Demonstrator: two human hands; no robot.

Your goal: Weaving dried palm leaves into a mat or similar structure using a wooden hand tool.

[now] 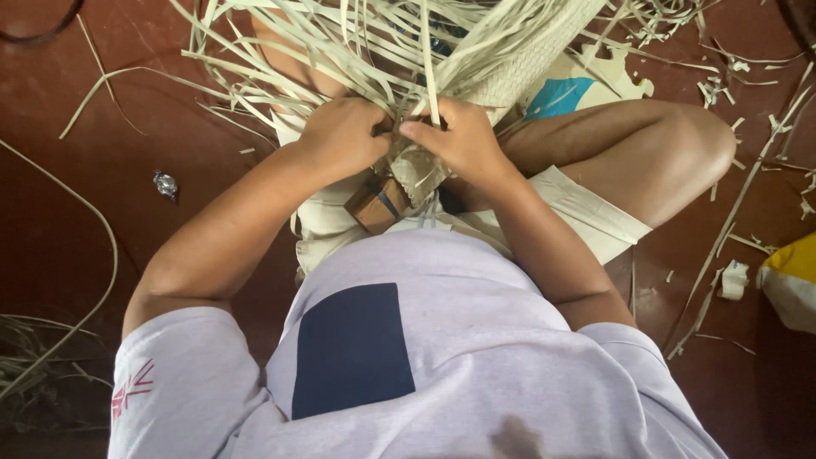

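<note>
Woven strips (408, 51) sit in the person's lap; left hand (344, 136) and right hand (459, 140) pinch them together at the weave's edge. Loose grip, strands probably slip and unravel.

I see dark red floor (76, 221), small shiny foil wrapper (165, 184) lying left, loose leaf offcuts (739, 76) scattered right, yellow-and-white bag (792, 285) at right edge, small white scrap (733, 280) just beside it.

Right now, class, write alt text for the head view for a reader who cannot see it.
Seen from above, a seated person's left hand and right hand pinch pale strips of a half-woven mat in their lap. Loose strips litter the red floor.
</note>
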